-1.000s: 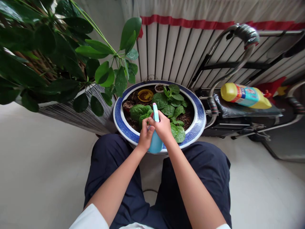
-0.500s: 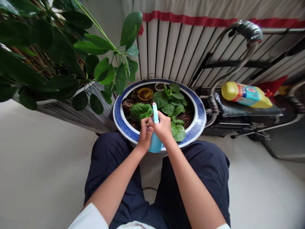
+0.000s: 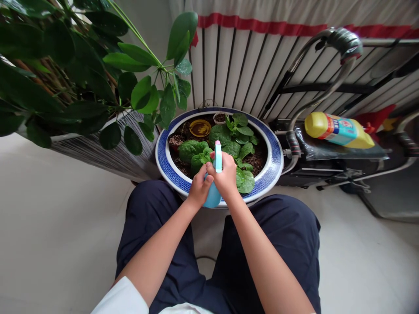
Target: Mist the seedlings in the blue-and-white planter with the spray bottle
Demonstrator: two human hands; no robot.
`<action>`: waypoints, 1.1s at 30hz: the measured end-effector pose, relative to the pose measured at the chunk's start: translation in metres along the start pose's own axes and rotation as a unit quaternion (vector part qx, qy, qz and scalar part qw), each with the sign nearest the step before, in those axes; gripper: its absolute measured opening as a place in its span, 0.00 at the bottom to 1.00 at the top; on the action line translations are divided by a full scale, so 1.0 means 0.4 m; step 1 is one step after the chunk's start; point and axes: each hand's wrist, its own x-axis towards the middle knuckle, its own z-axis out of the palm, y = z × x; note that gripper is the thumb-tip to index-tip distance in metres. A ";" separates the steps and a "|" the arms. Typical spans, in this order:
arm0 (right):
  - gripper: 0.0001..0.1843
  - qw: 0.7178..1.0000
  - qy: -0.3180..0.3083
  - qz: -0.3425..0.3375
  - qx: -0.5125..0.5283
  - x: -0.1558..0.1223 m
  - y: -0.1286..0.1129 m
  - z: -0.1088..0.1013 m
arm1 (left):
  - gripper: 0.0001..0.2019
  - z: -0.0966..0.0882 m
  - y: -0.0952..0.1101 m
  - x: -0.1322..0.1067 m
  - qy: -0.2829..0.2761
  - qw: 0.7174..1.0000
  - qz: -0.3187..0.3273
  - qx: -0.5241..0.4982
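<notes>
A light blue spray bottle (image 3: 213, 196) with a pink nozzle tip is held between both my hands over the near rim of a round pot. My left hand (image 3: 198, 185) wraps the bottle's left side. Around the neck and trigger my right hand (image 3: 225, 174) is closed, its fingers partly hidden. The blue-and-white pot (image 3: 276, 163) contains soil and broad leafy green plants (image 3: 221, 134). Among them sit a small yellow dish (image 3: 200, 128) and a small white cup (image 3: 219, 117) of soil. The nozzle points away from me, above the leaves.
A large leafy plant (image 3: 140, 93) in a tall grey planter (image 3: 108, 155) leans in from the left. On the right, a metal-framed cart (image 3: 291, 144) carries a yellow bottle (image 3: 338, 130). Behind stands a slatted radiator (image 3: 225, 69) beneath a red-edged curtain (image 3: 262, 27).
The spray bottle's head has tilted and shifted slightly to the right, with my right hand moving along. Both hands keep their hold.
</notes>
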 end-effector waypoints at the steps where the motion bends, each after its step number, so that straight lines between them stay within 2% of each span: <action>1: 0.11 1.000 0.002 0.000 -0.005 0.000 -0.001 -0.002 | 0.32 0.001 0.000 0.000 -0.001 1.000 0.002 -0.001; 15: 0.07 0.997 0.008 -0.011 -0.072 -0.005 -0.015 0.004 | 0.35 -0.006 0.004 -0.003 -0.007 1.000 0.002 -0.028; 27: 0.05 0.999 0.004 -0.002 -0.044 -0.009 -0.019 0.006 | 0.35 -0.009 0.007 -0.004 -0.010 0.999 0.007 -0.044; 33: 0.09 0.998 0.004 0.000 -0.058 -0.012 -0.016 0.008 | 0.34 -0.008 0.004 -0.006 0.000 1.000 0.011 -0.027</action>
